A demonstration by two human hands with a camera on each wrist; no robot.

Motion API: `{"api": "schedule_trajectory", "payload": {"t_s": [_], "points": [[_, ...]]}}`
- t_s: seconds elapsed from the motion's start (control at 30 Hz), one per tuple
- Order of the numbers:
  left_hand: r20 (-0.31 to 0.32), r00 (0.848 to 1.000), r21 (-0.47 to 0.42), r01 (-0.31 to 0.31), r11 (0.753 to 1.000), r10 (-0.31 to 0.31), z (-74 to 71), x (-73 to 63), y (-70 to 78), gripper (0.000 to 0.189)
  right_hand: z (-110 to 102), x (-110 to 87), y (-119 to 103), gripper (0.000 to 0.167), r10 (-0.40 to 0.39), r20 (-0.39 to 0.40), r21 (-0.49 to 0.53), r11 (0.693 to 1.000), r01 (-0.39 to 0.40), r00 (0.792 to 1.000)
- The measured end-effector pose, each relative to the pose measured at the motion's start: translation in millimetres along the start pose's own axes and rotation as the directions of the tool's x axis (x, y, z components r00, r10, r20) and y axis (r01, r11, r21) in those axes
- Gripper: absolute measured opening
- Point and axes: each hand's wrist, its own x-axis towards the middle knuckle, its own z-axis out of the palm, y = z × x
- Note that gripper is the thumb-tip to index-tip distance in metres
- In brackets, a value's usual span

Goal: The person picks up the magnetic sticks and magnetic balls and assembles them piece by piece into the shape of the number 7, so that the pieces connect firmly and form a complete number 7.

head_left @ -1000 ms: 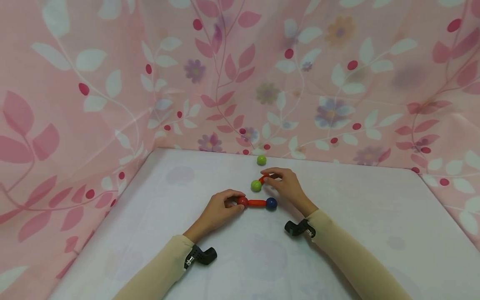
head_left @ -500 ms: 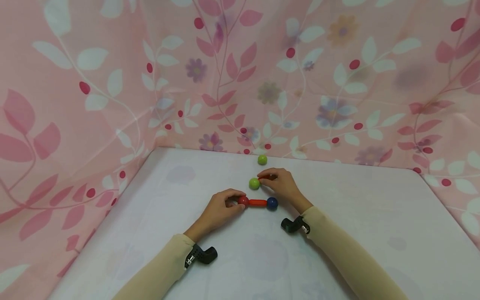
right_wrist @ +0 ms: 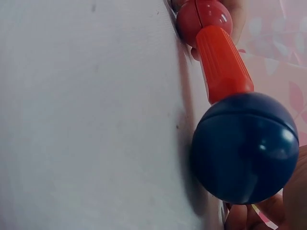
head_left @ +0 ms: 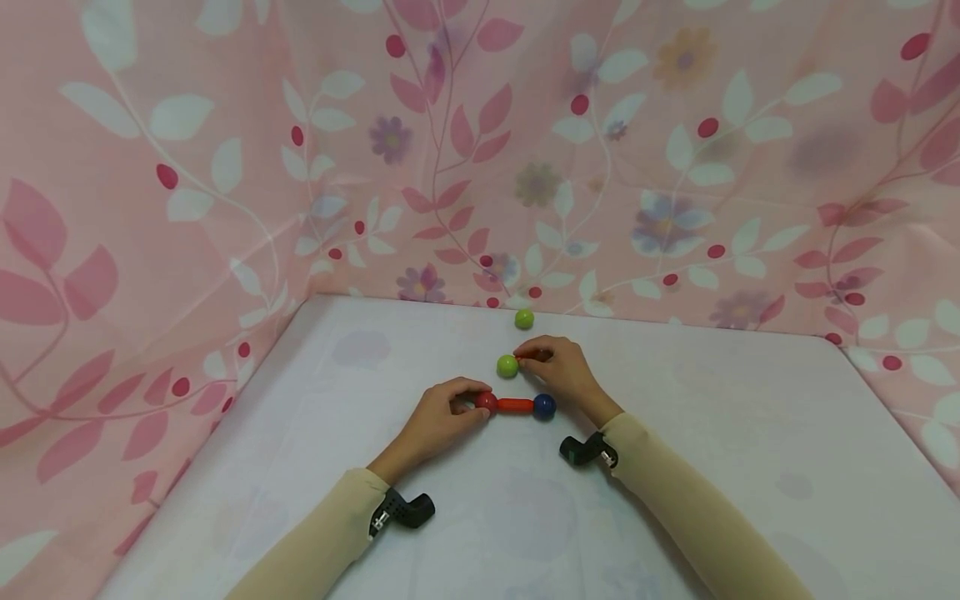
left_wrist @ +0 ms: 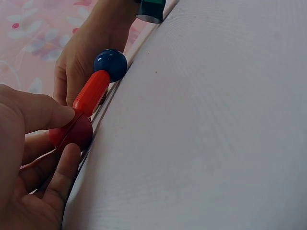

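My left hand (head_left: pixel 444 417) pinches a red ball (left_wrist: pixel 72 132) between thumb and fingers. An orange-red ridged rod (head_left: pixel 515 406) joins that ball to a dark blue ball (right_wrist: pixel 244 148), and the joined piece lies on the white table. Farther back, my right hand (head_left: pixel 564 367) pinches a small red rod (head_left: pixel 519 358), mostly hidden by the fingers. A lime green ball (head_left: pixel 507 366) sits at the rod's left end; whether it is attached cannot be made out. In the right wrist view, the blue ball covers most of that hand.
A second lime green ball (head_left: pixel 524 318) rests near the back edge of the white table (head_left: pixel 712 433). A pink floral curtain (head_left: pixel 630 167) hangs behind and on the left. Each wrist carries a black camera (head_left: pixel 588 450).
My right hand has shifted slightly left and back, turning the small red rod and nudging the nearer green ball the same way. My left hand has stayed on the red ball.
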Motion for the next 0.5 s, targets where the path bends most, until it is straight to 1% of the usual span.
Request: {"api": "schedule_trajectory", "payload": {"t_s": [0.3, 0.5], "points": [[-0.003, 1.0, -0.002, -0.008, 1.0, 0.008, 0.1, 0.0, -0.6, 0.032, 1.7, 0.9, 1.7, 0.016, -0.018, -0.016, 0.014, 1.0, 0.018, 1.0], [0.004, 1.0, -0.009, -0.006, 1.0, 0.006, 0.3, -0.1, -0.3, 0.032, 2.5, -0.7, 3.4, 0.018, -0.01, -0.022, -0.017, 1.0, 0.009, 1.0]]}}
